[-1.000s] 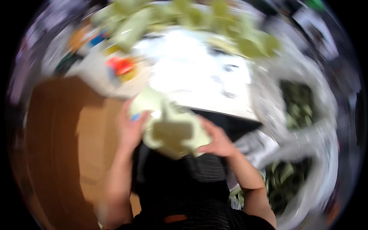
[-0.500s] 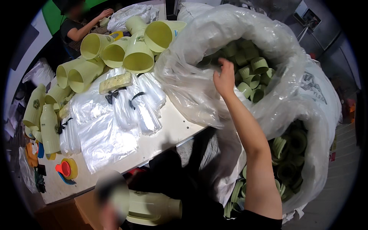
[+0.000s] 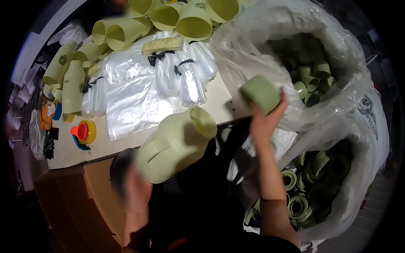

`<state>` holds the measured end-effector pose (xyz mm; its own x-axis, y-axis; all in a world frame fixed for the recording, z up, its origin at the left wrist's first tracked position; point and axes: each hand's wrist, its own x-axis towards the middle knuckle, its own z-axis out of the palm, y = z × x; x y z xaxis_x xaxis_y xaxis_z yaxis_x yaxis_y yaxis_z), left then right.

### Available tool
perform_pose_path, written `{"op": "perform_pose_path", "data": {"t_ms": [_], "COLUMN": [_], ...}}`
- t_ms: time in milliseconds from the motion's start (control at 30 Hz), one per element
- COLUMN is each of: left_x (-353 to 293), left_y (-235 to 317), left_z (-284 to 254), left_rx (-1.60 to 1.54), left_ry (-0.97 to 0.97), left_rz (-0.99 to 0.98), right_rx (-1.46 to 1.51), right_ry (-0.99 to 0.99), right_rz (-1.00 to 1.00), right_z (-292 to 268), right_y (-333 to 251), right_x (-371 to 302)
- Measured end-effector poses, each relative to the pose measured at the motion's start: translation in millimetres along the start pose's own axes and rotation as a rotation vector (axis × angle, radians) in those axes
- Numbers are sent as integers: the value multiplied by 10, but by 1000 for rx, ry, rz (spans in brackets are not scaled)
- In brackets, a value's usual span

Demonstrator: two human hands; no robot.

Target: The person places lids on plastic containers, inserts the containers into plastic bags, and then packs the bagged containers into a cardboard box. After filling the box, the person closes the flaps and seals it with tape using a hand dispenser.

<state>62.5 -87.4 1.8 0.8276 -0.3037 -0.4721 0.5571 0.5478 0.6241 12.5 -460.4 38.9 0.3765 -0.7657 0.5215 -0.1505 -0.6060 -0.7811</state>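
My left hand (image 3: 137,192), partly blurred, grips the lower end of a pale green thermos flask (image 3: 175,147). The flask lies tilted across my front, its neck pointing up and to the right, a molded handle along its side. In my right hand (image 3: 268,122) is a green cup-shaped cap (image 3: 259,93), fingers wrapped round it. It is held apart from the flask, to the right of its neck. Behind the right hand, a big clear plastic bag (image 3: 240,59) holds several more green cups (image 3: 311,82).
A second plastic-lined sack (image 3: 358,177) at the right holds green rings (image 3: 297,206). On the white table (image 3: 63,147) are stacked clear bags (image 3: 135,105), a yellowish block (image 3: 162,45), and red and yellow round pieces (image 3: 86,131). Pale green flask shells (image 3: 194,23) line its back. A cardboard box (image 3: 101,198) stands lower left.
My right hand has come back from the large bag with a green cup in it. My left hand has raised the flask from low in front, turning its neck upward.
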Motion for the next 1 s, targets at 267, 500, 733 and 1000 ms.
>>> {"op": "perform_pose_path", "data": {"t_ms": [267,500,733,1000], "left_x": [-633,-1060,-567,-674], "left_y": [34,391,541,762], "left_z": [25,-29,12,394], "left_rx": [-61,801,432,627], "left_ry": [-95,101,143,-18], "left_rz": [-191,897,496,792], "right_rx": [915,904,612,1021], "right_ry": [-760,-659,-425,-770], "right_rz": [-215,542,-143,957], "right_z": [-349,-310,-731,-893], "right_y": [-747,-817,-694,-719], "right_x": [-541,-1465,-1931,-2637]}}
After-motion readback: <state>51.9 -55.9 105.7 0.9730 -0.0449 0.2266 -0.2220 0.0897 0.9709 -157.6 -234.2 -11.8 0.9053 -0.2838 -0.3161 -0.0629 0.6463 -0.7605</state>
